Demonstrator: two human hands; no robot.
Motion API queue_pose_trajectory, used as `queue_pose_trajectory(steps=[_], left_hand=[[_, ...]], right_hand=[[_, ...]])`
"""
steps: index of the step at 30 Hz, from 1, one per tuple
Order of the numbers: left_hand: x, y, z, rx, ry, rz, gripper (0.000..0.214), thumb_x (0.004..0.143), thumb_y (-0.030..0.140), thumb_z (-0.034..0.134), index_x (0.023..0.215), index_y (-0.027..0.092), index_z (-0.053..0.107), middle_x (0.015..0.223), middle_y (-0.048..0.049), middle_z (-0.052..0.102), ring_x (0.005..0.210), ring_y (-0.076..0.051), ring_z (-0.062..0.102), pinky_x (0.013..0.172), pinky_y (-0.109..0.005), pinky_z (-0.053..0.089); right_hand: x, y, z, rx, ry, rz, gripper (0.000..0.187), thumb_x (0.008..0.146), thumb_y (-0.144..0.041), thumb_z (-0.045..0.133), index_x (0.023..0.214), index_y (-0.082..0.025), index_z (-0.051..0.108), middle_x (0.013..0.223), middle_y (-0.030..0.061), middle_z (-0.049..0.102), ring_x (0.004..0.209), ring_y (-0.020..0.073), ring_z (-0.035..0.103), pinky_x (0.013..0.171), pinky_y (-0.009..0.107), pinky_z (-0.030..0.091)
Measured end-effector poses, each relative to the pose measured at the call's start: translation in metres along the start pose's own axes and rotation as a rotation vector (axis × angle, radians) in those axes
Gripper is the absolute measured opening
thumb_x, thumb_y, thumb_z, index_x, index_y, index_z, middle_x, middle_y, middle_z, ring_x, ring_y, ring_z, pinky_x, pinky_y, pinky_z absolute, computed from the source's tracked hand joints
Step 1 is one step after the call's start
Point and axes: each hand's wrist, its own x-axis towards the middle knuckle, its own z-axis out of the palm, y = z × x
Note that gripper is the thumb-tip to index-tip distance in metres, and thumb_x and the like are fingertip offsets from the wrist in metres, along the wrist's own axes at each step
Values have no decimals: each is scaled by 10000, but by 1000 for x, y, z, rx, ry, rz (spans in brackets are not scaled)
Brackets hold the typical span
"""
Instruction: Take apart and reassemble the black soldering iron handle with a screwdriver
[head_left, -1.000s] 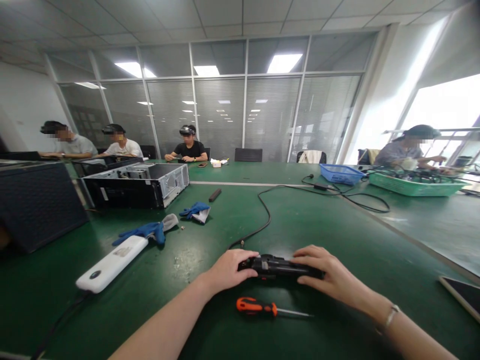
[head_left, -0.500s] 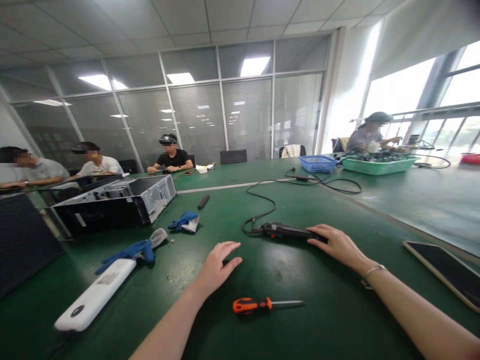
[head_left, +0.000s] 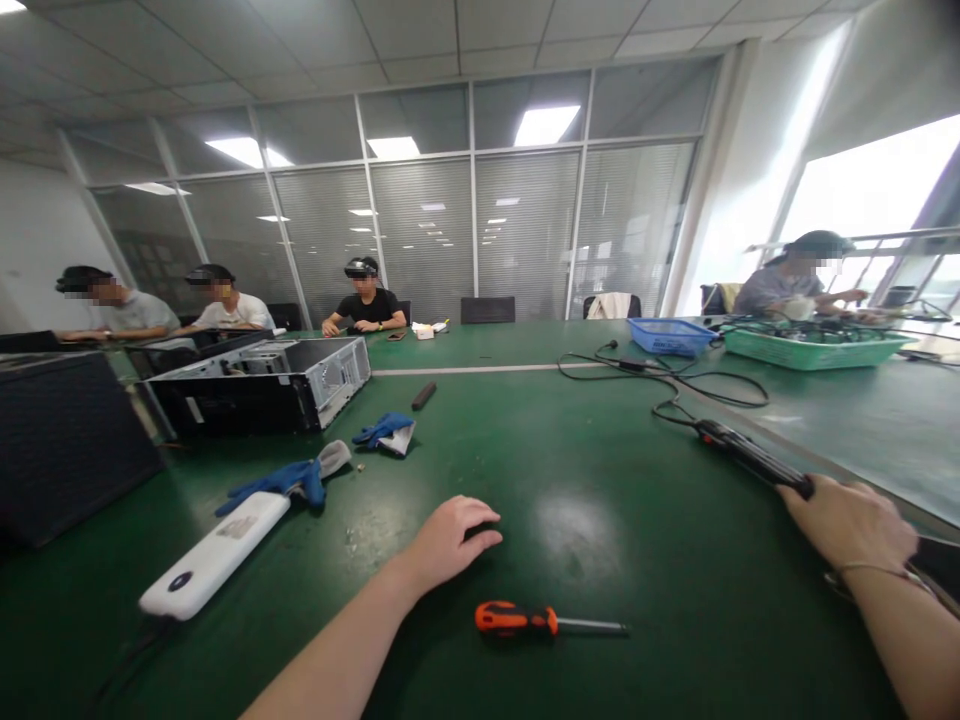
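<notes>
My right hand (head_left: 851, 525) is closed on the end of a black corded electric screwdriver (head_left: 750, 455) at the right side of the table; its fingertips are partly hidden behind the hand. The cord leads from the tool's far end. My left hand (head_left: 454, 543) is over the table near the middle, holding nothing, with thumb and fingers apart and slightly curled. In front of it lies an orange and black screwdriver (head_left: 517, 620), its metal shaft pointing right. A dark phone (head_left: 941, 565) shows partly behind my right wrist.
On the left are an opened computer case (head_left: 247, 405), blue gloves (head_left: 390, 432) and a white elongated device (head_left: 217, 560) with a cable. A small dark bar (head_left: 424, 396) lies mid-table. A blue basket (head_left: 670, 338) and a green tray (head_left: 817, 350) of cables stand far right. Several people sit around.
My right hand has carried the electric screwdriver to the right, and its cord has shifted with it. My left hand and the orange screwdriver stay in about the same place. The view has turned slightly left.
</notes>
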Motion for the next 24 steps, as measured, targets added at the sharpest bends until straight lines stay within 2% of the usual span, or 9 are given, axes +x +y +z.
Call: queue_pose_trajectory(steps=[4,8,13,17,20,24], left_hand=[[0,-2,-1,-8,11,-13,255,930,345,585,1101,196,703,1120,-65,709,1066,-208,637,960,-329,482],[0,-2,-3,-14,18,-23,241,933,340,574,1068,200,716,1083,-60,721,1022,-203,655,929,-316,494],[1,-2,-4,-27,17,-29,236,931,330,574,1058,197,722,1070,-58,724,1004,-198,660,914,-303,498],[1,-1,-4,-35,10,-26,244,936,339,568,1072,202,717,1080,-55,721,1009,-195,656,921,-304,494],[1,-1,-4,-40,10,-21,249,938,348,562,1073,206,716,1081,-57,721,1012,-196,654,927,-308,494],[1,1,-5,-37,4,-28,255,940,348,556,1073,201,717,1085,-59,720,1017,-200,654,930,-314,498]], right_hand=[[-5,-12,-14,-28,-62,51,498,849,-575,385,1009,-229,704,1022,221,623,1001,411,559,681,482,343],[-6,-20,-27,-22,-30,28,483,862,-557,385,1019,-223,696,1066,191,632,1037,375,528,749,486,313],[-4,-24,-29,18,34,21,565,885,-591,329,1104,-203,677,1093,177,647,1042,354,529,796,476,322],[-9,-35,-24,55,-12,-112,618,879,-623,326,1166,-192,664,1124,158,656,1046,341,564,812,441,378],[-15,-48,-18,79,-80,-231,586,869,-614,372,1129,-196,691,1104,143,678,983,322,609,792,419,423],[-21,-60,-11,119,-113,-339,542,872,-551,417,1106,-153,699,1108,165,675,1001,324,609,819,409,462]])
